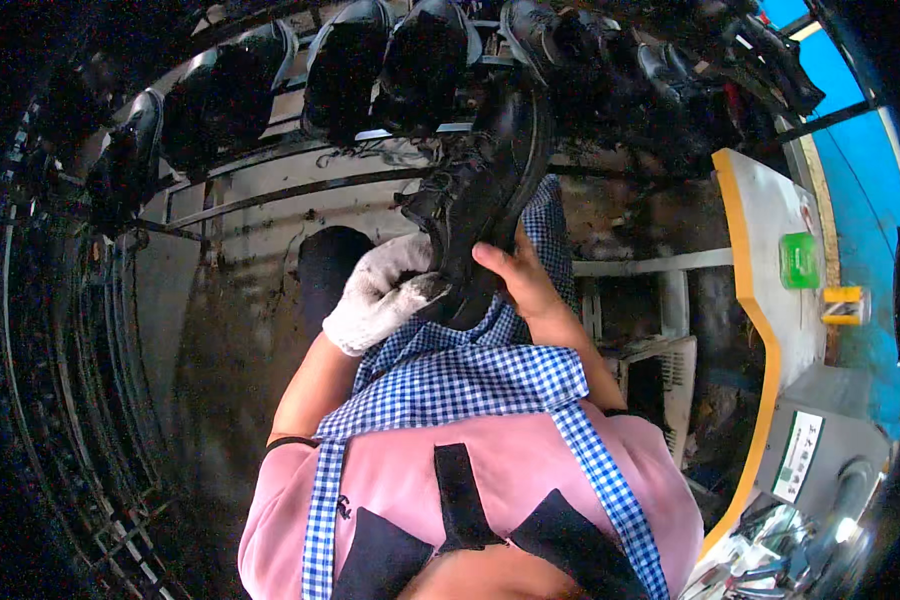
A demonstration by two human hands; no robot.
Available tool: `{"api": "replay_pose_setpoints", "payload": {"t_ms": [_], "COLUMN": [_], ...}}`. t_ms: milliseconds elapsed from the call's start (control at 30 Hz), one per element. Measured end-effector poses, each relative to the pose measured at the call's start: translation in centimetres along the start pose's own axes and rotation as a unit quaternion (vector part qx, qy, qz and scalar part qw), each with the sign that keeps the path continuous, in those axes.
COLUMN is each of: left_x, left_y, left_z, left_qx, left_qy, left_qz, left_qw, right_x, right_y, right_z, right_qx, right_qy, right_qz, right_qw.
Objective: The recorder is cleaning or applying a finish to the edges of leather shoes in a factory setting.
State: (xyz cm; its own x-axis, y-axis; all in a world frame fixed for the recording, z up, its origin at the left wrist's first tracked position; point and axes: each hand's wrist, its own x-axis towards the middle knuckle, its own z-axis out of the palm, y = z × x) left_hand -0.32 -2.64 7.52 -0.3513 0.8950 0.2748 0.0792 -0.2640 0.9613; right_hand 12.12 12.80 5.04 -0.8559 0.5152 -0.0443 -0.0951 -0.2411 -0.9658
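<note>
A black lace-up shoe (480,195) is held in front of me, its toe pointing away and its heel toward my apron. My left hand (385,290), in a whitish knit glove, grips the shoe's left side near the heel opening. Bare, my right hand (525,275) holds the right side of the heel, with the thumb lying on the upper. The right fingers are mostly hidden behind the shoe. Beneath it, the blue-and-white checked apron (460,385) covers my lap.
Ahead, a metal rack (300,190) carries several black shoes (345,75). On the right stands a yellow-edged bench (755,240) with a green box (798,260), a yellow-labelled container (845,305) and a grey machine (820,430). Dark rails (80,430) curve along the left.
</note>
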Motion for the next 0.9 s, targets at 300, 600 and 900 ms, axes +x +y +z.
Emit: {"api": "replay_pose_setpoints", "payload": {"t_ms": [300, 600, 900], "left_x": [-1.5, 0.9, 1.1], "left_y": [-2.5, -0.7, -0.9], "left_z": [1.8, 3.1, 3.8], "left_qx": [0.142, -0.439, -0.392], "left_qy": [0.146, 0.335, 0.394], "left_qz": [-0.014, -0.216, -0.232], "left_qw": [0.979, 0.805, 0.798], "right_x": [0.3, -1.4, -1.6], "right_y": [-2.9, -6.4, -5.9], "right_z": [1.0, 0.7, 2.9], "right_qx": [-0.201, -0.432, -0.526], "right_qy": [-0.104, -0.032, -0.065], "right_qz": [0.058, -0.129, -0.181], "right_qw": [0.972, 0.892, 0.829]}}
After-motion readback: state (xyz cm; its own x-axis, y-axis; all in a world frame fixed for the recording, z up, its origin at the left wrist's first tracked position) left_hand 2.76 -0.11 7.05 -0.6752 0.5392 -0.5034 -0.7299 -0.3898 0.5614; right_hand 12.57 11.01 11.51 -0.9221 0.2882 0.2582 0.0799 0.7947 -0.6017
